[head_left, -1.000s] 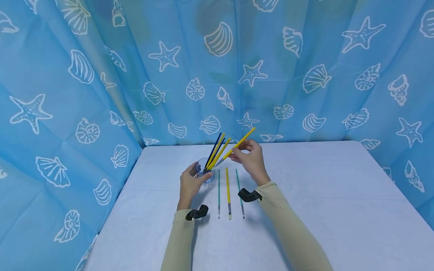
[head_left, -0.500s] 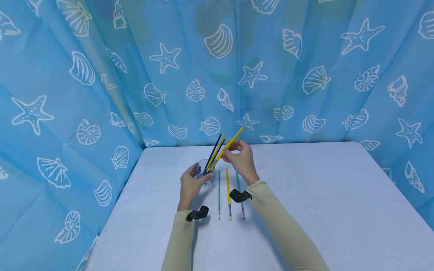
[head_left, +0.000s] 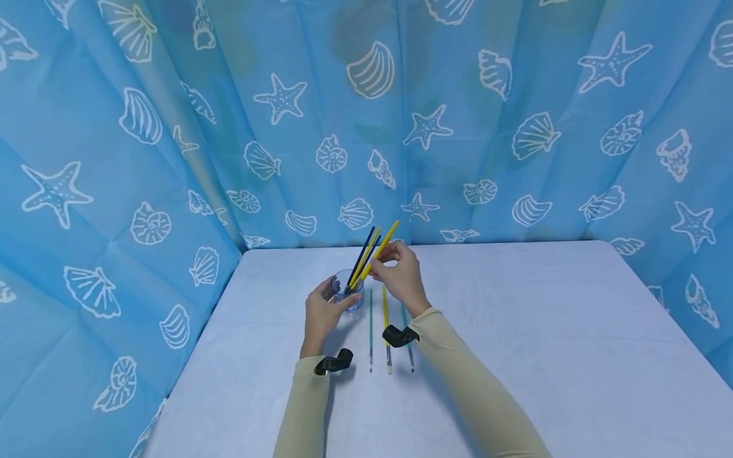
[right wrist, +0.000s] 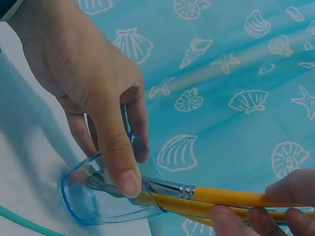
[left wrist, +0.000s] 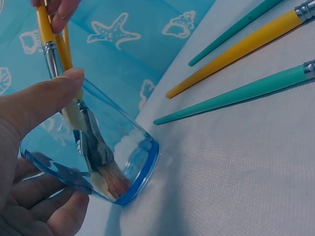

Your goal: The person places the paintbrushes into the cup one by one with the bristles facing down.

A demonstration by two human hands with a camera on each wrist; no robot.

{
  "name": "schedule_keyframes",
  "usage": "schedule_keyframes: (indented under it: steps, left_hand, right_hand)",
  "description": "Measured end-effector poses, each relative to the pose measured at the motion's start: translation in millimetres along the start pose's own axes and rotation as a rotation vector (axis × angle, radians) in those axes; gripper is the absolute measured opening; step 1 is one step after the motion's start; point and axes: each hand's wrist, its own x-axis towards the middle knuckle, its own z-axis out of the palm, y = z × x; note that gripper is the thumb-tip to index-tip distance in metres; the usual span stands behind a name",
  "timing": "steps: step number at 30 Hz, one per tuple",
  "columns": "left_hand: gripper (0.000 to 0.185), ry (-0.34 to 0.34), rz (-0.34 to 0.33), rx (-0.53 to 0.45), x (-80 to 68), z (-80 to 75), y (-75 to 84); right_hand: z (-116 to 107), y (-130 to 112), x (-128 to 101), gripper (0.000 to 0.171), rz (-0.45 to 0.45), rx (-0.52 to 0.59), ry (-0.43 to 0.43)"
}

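Note:
A clear blue glass cup stands on the white table, holding several yellow and dark blue paintbrushes bristles down. My left hand grips the cup, thumb on its rim. My right hand pinches a yellow paintbrush whose bristle end sits inside the cup. Three brushes lie side by side on the table: a teal brush, a yellow brush and a second teal brush partly hidden by my right wrist.
A blue curtain printed with white shells and starfish hangs behind the table and along its left side. White tabletop stretches to the right and toward me.
My right hand has moved left and down with the yellow brush, bringing its bristle end from outside the cup into it. The left hand has stayed on the cup.

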Motion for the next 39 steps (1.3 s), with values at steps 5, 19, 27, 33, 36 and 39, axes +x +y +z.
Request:
schedule_keyframes:
  steps: [5, 19, 27, 33, 36, 39]
  left_hand:
    - [0.087, 0.0, -0.003, 0.007, -1.0, 0.8, 0.6]
    - [0.086, 0.004, 0.0, 0.022, -2.1, 0.4, 2.9]
    - [0.086, 0.004, -0.005, 0.029, -2.9, -0.2, 3.4]
    - [0.087, 0.005, -0.018, 0.032, -2.4, 0.3, 2.4]
    - [0.087, 0.007, -0.015, 0.032, -2.3, 0.6, 1.5]
    - [0.087, 0.007, -0.013, 0.035, -2.7, 0.7, 0.9]
  right_hand:
    - [-3, 3, -2, 0.026, -0.018, -0.093, -0.015]
    - [-28, 3, 2, 0.035, 0.059, -0.141, 0.007]
    - [-46, 14, -2, 0.032, 0.094, -0.2, 0.022]
    - [-58, 29, -9, 0.032, 0.172, -0.244, 0.017]
    - [-60, 37, -12, 0.033, 0.203, -0.273, 0.009]
    - [-63, 45, -16, 0.036, 0.219, -0.304, -0.005]
